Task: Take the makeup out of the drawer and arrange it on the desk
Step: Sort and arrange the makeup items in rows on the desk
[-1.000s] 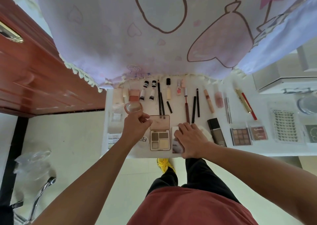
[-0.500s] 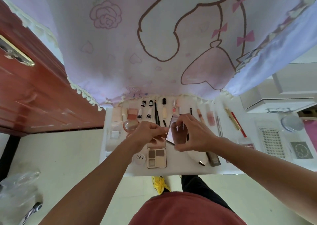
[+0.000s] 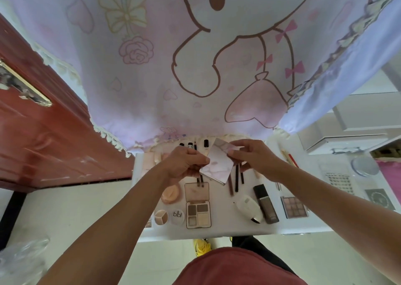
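Note:
Both hands hold a flat pink marbled palette (image 3: 218,163) in the air above the white desk (image 3: 217,230). My left hand (image 3: 184,162) pinches its left edge. My right hand (image 3: 252,157) grips its upper right corner. Below them lie an open four-pan eyeshadow palette (image 3: 198,205), a peach puff (image 3: 171,194), a small round tri-colour compact (image 3: 161,217), a round white lid marked "blbl" (image 3: 178,217), a white oval case (image 3: 249,207), a dark foundation bottle (image 3: 265,203) and a nine-pan palette (image 3: 294,206). Dark pencils (image 3: 236,179) lie partly hidden under the held palette.
A pink cartoon-print cloth (image 3: 195,67) hangs over the back of the desk. A red-brown wooden door (image 3: 43,137) stands to the left. At the right are a lash tray (image 3: 340,182), a round clear lid (image 3: 364,166) and white boxes (image 3: 351,137).
My right hand lifted the marbled palette off the desk front. My left hand left the round compact and joined it. Both hands raised the palette and the view tilted upward.

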